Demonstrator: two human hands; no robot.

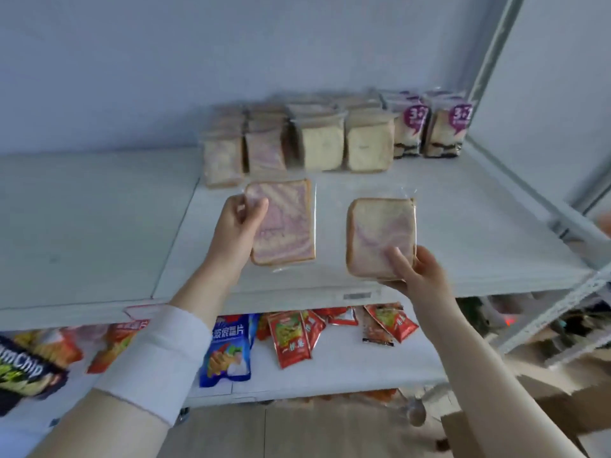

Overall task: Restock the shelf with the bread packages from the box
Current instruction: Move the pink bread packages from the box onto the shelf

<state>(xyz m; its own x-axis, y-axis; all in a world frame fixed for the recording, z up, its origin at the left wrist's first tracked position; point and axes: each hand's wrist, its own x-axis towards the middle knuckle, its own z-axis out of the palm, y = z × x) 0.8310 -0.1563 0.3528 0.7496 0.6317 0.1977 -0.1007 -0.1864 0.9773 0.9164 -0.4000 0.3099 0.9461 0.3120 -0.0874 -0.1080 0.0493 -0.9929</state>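
A: Where's the bread?

B: Two packs, both in hand. The left pack (286,223), pink-swirled slices in clear film, is pinched at its upper left corner by the left hand (238,223), thumb on the face, fingers behind. The right pack (380,233), paler, is held at its lower right corner by the right hand (416,272), thumb on top, fingers underneath. Both hang over the front half of the shelf (92,233), just short of the row (322,145) standing at the back.

A: How will they handle?

B: Light and soft, I'd judge. Sliced bread squashes, and the film looks slick, with loose seams sticking out at the edges. A corner pinch carries one, but I'd hold by the crust edges, thumb flat, and not squeeze the middle. They'll likely flop unless leaned against the row.

A: Anything you can't make out?

B: Plenty. Whether either pack touches the shelf, I can't tell. The fingers behind both packs are hidden. The row is blurred and I can't count it, though two labelled packs (408,132) with purple marks stand at its right end. The box (558,411) is only brown card cut off at the lower right, contents unseen. Below, snacks (291,342) lie on the lower shelf (347,368), partly covered by the arms and a white cuff (155,361).
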